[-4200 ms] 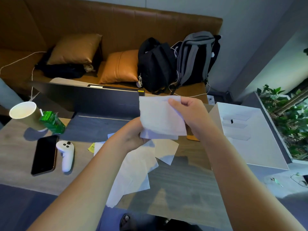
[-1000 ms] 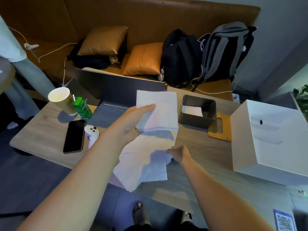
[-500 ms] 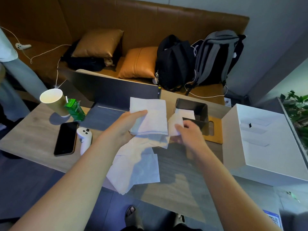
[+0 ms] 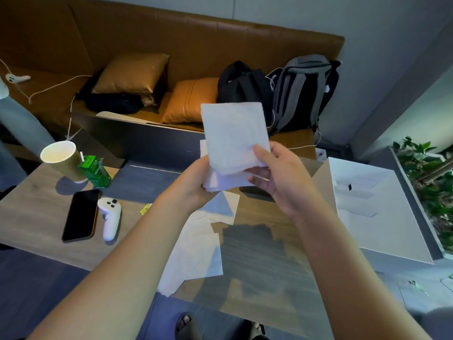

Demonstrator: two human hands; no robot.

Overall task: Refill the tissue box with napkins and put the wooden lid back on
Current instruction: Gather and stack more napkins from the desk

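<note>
A brown leather sofa backs the grey wooden table (image 4: pixel 257 266). Above it, the left hand (image 4: pixel 196 185) and right hand (image 4: pixel 277 173) both pinch the lower edge of a thin stack of white folded paper napkins (image 4: pixel 232 136), held upright. More loose white napkins (image 4: pixel 196 253) lie below. They look soft, light, floppy; gripping the whole edge should keep them squared.

Office lounge or café corner: leather sofa (image 4: pixel 171 42) with backpacks (image 4: pixel 301 92), planter (image 4: pixel 426 182), paper cup (image 4: pixel 62 159) on counter (image 4: pixel 36 217).
</note>
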